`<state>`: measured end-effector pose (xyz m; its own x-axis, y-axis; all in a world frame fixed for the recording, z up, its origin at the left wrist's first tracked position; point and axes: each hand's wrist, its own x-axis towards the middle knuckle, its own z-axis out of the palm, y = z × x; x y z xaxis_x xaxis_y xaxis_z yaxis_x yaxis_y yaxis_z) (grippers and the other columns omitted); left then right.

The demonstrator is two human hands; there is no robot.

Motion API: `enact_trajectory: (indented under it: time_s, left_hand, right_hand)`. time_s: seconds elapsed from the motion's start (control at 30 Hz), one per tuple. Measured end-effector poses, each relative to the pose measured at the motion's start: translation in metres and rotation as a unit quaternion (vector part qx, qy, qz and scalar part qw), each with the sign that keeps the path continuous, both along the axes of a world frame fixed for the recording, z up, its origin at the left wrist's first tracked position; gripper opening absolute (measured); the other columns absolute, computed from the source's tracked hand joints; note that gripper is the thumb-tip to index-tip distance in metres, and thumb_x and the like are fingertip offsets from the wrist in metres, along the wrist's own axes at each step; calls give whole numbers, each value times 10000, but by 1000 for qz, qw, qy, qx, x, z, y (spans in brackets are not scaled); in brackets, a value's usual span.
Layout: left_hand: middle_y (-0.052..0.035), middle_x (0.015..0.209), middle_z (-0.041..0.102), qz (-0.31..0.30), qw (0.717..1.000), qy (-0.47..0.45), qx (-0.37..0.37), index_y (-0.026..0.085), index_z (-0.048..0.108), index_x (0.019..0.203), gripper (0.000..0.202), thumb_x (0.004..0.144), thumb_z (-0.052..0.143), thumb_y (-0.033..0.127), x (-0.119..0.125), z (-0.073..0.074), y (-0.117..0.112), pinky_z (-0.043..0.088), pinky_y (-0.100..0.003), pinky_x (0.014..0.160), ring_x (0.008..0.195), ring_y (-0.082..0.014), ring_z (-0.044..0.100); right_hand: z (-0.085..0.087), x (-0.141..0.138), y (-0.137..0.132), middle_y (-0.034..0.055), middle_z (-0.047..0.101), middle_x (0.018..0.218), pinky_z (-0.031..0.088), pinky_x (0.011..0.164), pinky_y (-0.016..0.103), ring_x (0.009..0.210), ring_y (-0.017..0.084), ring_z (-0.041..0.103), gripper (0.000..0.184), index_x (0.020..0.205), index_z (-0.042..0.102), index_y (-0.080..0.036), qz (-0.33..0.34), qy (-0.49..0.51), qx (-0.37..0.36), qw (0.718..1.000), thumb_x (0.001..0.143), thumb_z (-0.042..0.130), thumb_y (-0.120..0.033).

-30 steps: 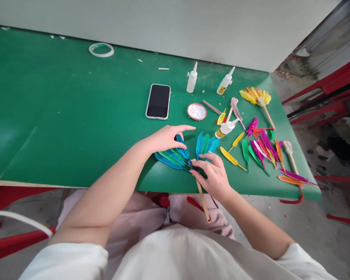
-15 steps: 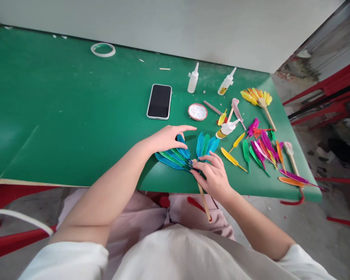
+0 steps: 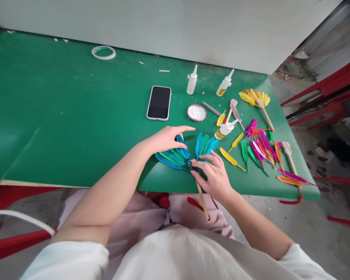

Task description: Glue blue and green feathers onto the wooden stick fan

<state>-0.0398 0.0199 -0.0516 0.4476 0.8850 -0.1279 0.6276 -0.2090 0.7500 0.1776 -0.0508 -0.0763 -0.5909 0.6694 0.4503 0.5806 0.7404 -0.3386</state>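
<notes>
A feather fan of blue and green feathers [image 3: 172,158] lies at the table's near edge, its flat wooden handle [image 3: 202,200] pointing toward my lap. My left hand [image 3: 170,139] curves around its upper left feathers, with the thumb across a blue feather [image 3: 181,139] and the index finger stretched out past it. Its other fingers are mostly hidden. At the fan's base, my right hand [image 3: 211,173] pinches the quill ends with thumb and index finger, beside the right-hand blue and green feathers [image 3: 204,144]. Exactly what lies between those fingertips is covered.
Beyond the fan are a phone [image 3: 159,103], a round lid with white residue [image 3: 196,112] and glue bottles [image 3: 192,81], one tipped-looking bottle [image 3: 226,129] nearer. Loose colored feathers [image 3: 262,149], a yellow-orange fan [image 3: 256,98] and a wooden stick [image 3: 290,157] lie right. A tape ring [image 3: 103,53] lies far left.
The view has shifted very slightly. Both hands keep nearly the same place and pose on the fan.
</notes>
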Motion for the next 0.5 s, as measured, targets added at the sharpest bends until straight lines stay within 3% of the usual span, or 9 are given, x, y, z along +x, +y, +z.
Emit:
enact_trajectory:
  time_s: [0.13,0.37,0.5]
  left_hand:
    - [16,831,607,2,1000,2,1,305,425,1272,616,696,643,340,0,0,0,384,-230,660,642,-101,511]
    - [11,838,617,14,1000,-22,-3,299,419,1275,611,705,638,334,-2,-3,1,393,-229,651,647,-103,516]
    - [-17,865,625,77,994,-72,-17,271,396,1286,476,824,484,343,-7,-5,3,403,-232,640,665,-109,554]
  right_hand:
    - [1,5,-5,-16,671,992,347,1003,443,1056,200,522,209,943,536,-228,-20,43,8,999,768,571,-120]
    - [-3,0,-9,-15,661,1030,292,1037,463,1129,205,494,237,991,534,-231,19,-1,-2,1000,778,540,-126]
    - [-3,0,-9,-11,658,1036,294,1036,457,1145,203,480,230,984,529,-223,17,3,-8,1000,770,549,-141]
